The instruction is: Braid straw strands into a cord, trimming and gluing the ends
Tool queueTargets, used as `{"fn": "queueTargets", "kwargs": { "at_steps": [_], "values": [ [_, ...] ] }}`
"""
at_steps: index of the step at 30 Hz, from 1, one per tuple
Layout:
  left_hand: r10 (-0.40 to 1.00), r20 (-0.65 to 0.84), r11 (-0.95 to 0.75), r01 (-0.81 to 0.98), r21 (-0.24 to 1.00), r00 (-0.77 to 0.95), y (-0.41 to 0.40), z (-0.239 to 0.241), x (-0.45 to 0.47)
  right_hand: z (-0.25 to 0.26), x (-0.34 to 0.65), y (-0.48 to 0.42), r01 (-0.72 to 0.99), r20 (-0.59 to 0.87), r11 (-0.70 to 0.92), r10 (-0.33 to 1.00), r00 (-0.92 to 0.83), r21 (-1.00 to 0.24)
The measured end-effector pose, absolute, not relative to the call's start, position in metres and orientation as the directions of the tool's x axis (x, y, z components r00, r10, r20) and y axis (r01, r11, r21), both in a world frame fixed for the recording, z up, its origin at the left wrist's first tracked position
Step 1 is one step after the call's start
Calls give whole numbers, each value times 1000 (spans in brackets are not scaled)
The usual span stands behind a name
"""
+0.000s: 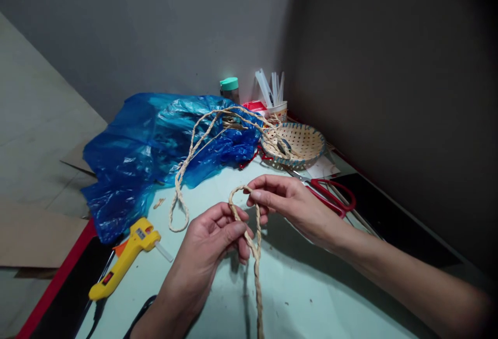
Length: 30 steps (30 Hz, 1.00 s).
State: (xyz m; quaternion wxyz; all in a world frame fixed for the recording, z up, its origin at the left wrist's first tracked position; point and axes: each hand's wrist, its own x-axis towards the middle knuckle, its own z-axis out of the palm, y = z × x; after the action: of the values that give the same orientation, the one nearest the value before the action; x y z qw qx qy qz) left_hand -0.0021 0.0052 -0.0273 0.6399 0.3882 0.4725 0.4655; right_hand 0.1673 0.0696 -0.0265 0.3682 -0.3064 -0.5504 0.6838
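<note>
A pale twisted straw cord point(257, 276) is bent into a loop above the table, its lower end running down out of the frame. My left hand point(218, 240) pinches the left side of that loop between thumb and fingers. On the loop's upper right, my right hand point(286, 199) grips the same cord with its fingertips. Another looped length of similar cord point(190, 154) lies over a blue plastic bag point(140, 136) and reaches toward a small woven basket point(303, 141); whether it joins the held piece cannot be seen.
A yellow glue gun point(126, 261) with a clear stick lies at the left. Red-handled scissors point(330, 193) rest by my right forearm. Behind stand a cup point(278, 110) of glue sticks and a teal-lidded bottle point(229, 87). Grey walls point(194, 27) close off the back and right.
</note>
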Motion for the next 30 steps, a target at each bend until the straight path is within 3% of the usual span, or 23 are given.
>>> {"fn": "queueTargets", "kwargs": {
  "at_steps": [5, 12, 19, 30],
  "values": [
    [975, -213, 221, -136, 966, 70, 7, -31, -2, -31, 166, 69, -214, 3, -140, 831, -556, -967],
    [936, -336, 351, -233, 907, 101, 4, -34, 4, -33, 167, 69, -227, -7, -169, 815, -579, -959],
    [956, -284, 293, -225, 929, 72, 6, -41, 5, -33, 166, 71, -208, -24, -206, 764, -644, -956],
    [917, -383, 397, -355, 846, 114, 2, -33, 4, -32, 169, 72, -95, 100, 53, 775, -625, -994]
  ]
}}
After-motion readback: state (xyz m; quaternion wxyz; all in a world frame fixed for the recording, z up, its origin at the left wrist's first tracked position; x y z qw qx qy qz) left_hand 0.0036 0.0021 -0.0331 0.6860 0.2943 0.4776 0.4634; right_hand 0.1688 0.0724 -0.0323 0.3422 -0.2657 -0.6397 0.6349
